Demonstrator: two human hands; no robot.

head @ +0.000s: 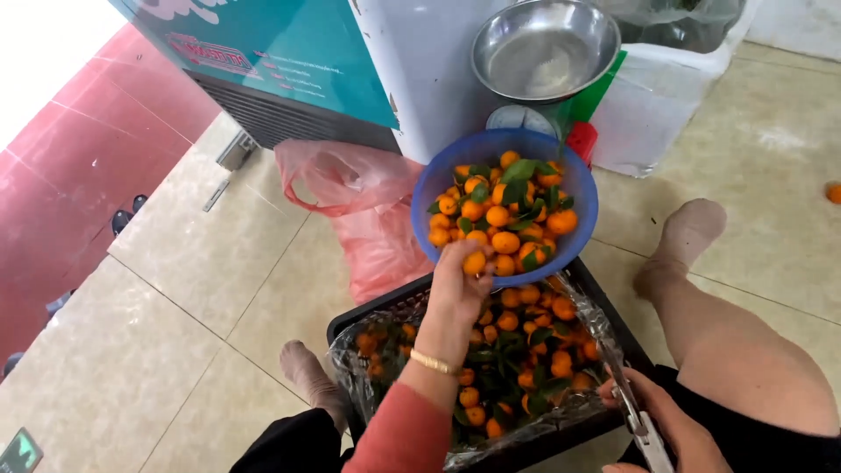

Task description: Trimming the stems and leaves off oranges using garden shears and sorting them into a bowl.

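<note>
Presently: left hand (pixel 457 289), fingers closed round one orange (pixel 475 262), at the near rim of the blue bowl (pixel 429 194).
Bowl: heaped with leafy oranges, just beyond the fingers; risk judged, the pile may spill over the rim if nudged.
Crate (pixel 350 322): black, plastic-lined, oranges inside, below the fingers.
Right hand (pixel 666 425): fingers wrapped round scissors (pixel 632 405), blades near the liner; could snag it.
Stray orange (pixel 833 193): on the floor, well apart.
</note>
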